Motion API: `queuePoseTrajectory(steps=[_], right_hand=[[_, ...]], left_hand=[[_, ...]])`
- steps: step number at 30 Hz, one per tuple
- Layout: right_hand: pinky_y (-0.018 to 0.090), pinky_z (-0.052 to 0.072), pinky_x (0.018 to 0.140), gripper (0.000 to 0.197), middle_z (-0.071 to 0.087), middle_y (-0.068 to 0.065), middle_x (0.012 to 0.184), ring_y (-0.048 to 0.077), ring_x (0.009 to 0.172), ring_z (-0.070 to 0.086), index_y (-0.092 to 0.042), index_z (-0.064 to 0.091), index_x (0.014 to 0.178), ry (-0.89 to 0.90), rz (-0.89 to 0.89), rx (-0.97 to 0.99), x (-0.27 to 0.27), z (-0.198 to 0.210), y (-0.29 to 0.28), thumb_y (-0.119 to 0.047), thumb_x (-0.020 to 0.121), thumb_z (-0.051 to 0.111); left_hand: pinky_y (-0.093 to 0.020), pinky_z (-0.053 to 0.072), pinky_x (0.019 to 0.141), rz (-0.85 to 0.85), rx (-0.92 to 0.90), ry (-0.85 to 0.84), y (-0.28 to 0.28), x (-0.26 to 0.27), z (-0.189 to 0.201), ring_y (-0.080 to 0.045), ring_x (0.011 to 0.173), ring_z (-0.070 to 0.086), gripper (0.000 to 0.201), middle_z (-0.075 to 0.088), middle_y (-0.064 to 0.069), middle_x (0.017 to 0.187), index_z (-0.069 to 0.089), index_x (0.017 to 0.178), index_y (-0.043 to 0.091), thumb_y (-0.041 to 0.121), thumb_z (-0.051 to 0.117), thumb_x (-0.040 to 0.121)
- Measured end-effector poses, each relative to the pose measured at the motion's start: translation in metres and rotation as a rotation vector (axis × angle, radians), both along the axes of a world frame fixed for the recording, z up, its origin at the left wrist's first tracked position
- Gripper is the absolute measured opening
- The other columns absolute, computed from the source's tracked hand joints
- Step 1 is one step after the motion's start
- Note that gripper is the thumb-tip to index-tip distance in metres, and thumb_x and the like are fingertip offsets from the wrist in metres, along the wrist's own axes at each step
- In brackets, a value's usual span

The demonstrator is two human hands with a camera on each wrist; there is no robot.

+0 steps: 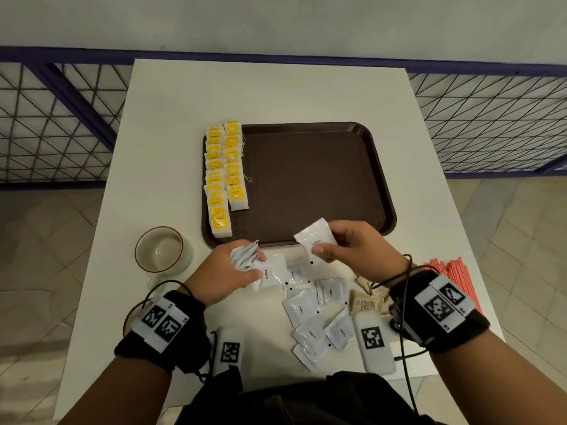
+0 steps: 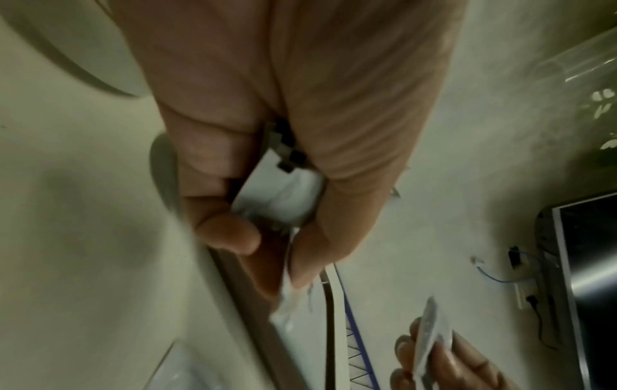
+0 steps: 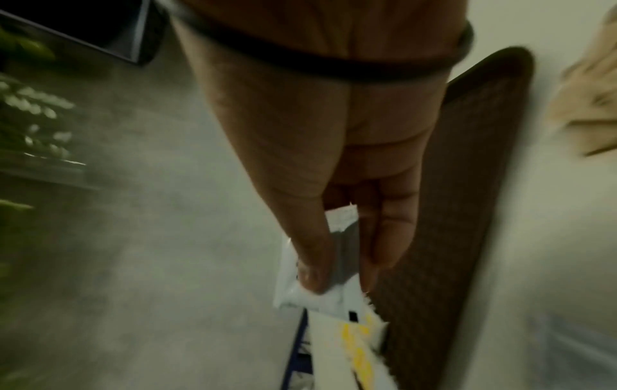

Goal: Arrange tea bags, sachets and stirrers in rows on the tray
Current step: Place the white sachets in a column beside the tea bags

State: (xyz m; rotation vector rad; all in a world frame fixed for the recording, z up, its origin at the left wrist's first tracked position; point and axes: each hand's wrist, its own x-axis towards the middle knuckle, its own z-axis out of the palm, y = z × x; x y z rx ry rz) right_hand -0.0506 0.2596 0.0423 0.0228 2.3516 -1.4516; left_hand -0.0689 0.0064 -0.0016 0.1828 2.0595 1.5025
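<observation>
Loose coffee sachets (image 1: pixel 310 314), cup (image 1: pixel 159 250) (left), red stirrers (image 1: pixel 457 274), tray (image 1: pixel 310 179)

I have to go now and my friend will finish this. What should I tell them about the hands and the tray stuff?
Left hand grips a bunch of white sachets. Right hand pinches one coffee sachet over the tray's near edge.
Done: two rows of tea bags on the left of the tray.
Left: loose coffee sachets, brown sachets and red stirrers, all on the table.
</observation>
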Motion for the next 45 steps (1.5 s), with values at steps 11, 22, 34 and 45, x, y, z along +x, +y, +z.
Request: queuePoseTrajectory(steps=[11,22,34,45], right_hand=[[0.033,0.055,0.072,0.010,0.070,0.008,0.078,0.017,0.068,0.065,-0.005,0.070,0.084,-0.136,0.095,-0.153,-0.004,0.004,-0.036,-0.011,0.077,0.073],[0.030,0.056,0.065,0.024,0.072,0.005,0.076,0.015,0.068,0.067,-0.008,0.059,0.091,-0.172,-0.505,-0.789,0.004,-0.011,-0.045,-0.009,0.069,0.068],[0.030,0.052,0.059,0.029,0.060,0.008,0.067,0.016,0.058,0.057,-0.007,0.057,0.075,0.029,-0.359,-0.273,0.004,-0.010,-0.072,-0.011,0.064,0.083],[0.045,0.051,0.078,0.031,0.049,-0.019,0.091,0.020,0.094,0.054,-0.028,0.062,0.066,0.310,-0.374,0.095,-0.002,-0.022,-0.081,-0.058,0.065,0.065]], left_hand=[[-0.015,0.048,0.070,0.063,0.293,-0.116,0.003,-0.011,0.018,-0.009,0.086,0.062,0.023,0.064,0.008,0.087,0.064,0.099,0.015,0.008,0.071,0.078],[-0.034,0.058,0.074,0.377,0.665,-0.550,0.030,-0.001,0.019,-0.022,0.087,0.070,0.035,0.071,-0.009,0.095,0.063,0.099,0.017,0.040,0.050,0.077],[-0.043,0.054,0.083,0.438,0.766,-0.472,0.037,-0.004,0.014,-0.027,0.099,0.065,0.028,0.070,-0.008,0.099,0.060,0.105,0.017,0.022,0.062,0.077],[-0.038,0.054,0.082,0.354,0.773,-0.526,0.035,-0.001,0.010,-0.032,0.113,0.059,0.050,0.059,-0.020,0.124,0.053,0.123,0.020,0.027,0.071,0.076]])
